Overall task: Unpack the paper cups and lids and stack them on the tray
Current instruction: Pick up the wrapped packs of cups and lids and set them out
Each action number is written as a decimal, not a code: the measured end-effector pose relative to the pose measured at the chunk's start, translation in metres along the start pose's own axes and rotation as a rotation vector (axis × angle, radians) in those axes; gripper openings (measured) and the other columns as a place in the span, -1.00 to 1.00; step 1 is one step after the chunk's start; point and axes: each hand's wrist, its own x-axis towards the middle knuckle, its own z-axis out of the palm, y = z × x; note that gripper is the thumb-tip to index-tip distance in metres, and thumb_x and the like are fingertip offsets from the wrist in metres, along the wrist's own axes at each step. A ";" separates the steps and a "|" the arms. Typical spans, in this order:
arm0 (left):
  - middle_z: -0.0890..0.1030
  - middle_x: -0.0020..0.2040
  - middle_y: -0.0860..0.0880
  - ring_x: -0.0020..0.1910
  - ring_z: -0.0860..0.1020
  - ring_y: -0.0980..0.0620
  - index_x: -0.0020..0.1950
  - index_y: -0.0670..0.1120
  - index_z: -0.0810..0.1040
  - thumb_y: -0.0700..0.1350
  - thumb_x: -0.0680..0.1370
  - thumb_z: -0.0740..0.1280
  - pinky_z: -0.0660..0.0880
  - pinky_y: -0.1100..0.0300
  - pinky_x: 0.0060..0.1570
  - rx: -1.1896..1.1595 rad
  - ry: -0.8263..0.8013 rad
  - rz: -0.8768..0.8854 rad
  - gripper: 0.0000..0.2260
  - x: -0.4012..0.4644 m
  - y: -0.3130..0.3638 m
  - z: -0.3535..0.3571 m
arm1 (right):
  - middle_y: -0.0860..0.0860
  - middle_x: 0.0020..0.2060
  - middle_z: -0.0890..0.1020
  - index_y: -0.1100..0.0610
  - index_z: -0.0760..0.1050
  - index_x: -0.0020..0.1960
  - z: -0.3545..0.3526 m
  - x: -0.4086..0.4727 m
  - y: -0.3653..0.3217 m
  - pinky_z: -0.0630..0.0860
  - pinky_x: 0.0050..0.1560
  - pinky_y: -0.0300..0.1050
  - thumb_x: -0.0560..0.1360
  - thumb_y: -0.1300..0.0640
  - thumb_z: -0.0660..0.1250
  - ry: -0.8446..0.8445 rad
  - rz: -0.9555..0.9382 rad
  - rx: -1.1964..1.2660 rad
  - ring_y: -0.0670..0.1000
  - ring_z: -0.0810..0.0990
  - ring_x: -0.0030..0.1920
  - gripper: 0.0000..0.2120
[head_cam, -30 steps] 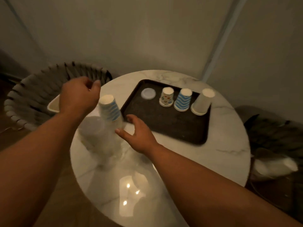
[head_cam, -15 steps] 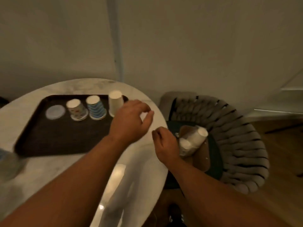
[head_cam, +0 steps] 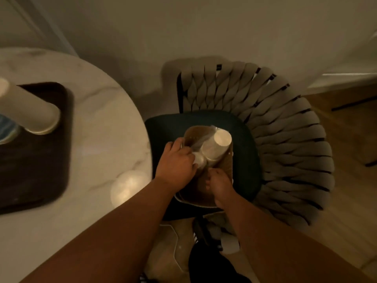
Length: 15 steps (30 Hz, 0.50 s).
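Note:
A brown paper bag stands open on the dark seat of a woven chair. Inside it a plastic-wrapped stack of white paper cups leans to the upper right. My left hand reaches into the bag from the left, its fingers curled round a smaller white cup stack. My right hand is at the bag's near side, fingers curled down on the brown paper. The dark tray lies on the marble table at the left, carrying an upside-down white cup and a blue striped cup cut off by the frame's edge.
The round marble table fills the left, its edge close to the chair. The woven chair back curves round behind and right of the bag. Wooden floor lies to the right, with a dark shoe and white objects below the seat.
The view has swung right and down from the table to the chair. Both hands have left the table and moved into the bag; my left hand now grips a small cup stack.

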 end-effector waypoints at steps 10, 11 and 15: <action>0.53 0.32 -0.02 0.56 -0.07 -0.23 0.39 0.04 0.40 0.21 0.56 0.14 -0.33 -0.35 0.38 0.125 -0.240 -0.029 -0.54 0.036 0.013 0.044 | 0.09 0.00 0.68 0.03 0.59 0.12 0.020 0.067 0.013 0.56 0.11 0.10 0.54 -0.16 0.18 -0.099 0.296 0.151 0.17 0.62 0.02 -0.64; 0.54 0.30 -0.03 0.56 -0.08 -0.23 0.38 0.04 0.41 0.18 0.56 0.15 -0.36 -0.37 0.37 0.141 -0.263 -0.024 -0.57 0.034 0.016 0.042 | 0.09 -0.01 0.67 0.03 0.58 0.12 0.022 0.068 0.010 0.58 0.05 0.05 0.57 -0.13 0.18 -0.104 0.313 0.161 0.15 0.63 -0.01 -0.68; 0.49 0.37 -0.10 0.56 -0.13 -0.27 0.40 -0.06 0.37 0.08 0.58 0.19 -0.38 -0.40 0.36 0.191 -0.375 -0.010 -0.58 0.026 0.025 0.037 | 0.18 0.11 0.64 0.08 0.56 0.21 0.033 0.100 0.016 0.52 0.21 0.16 0.54 -0.16 0.21 -0.175 0.261 0.098 0.21 0.61 0.09 -0.59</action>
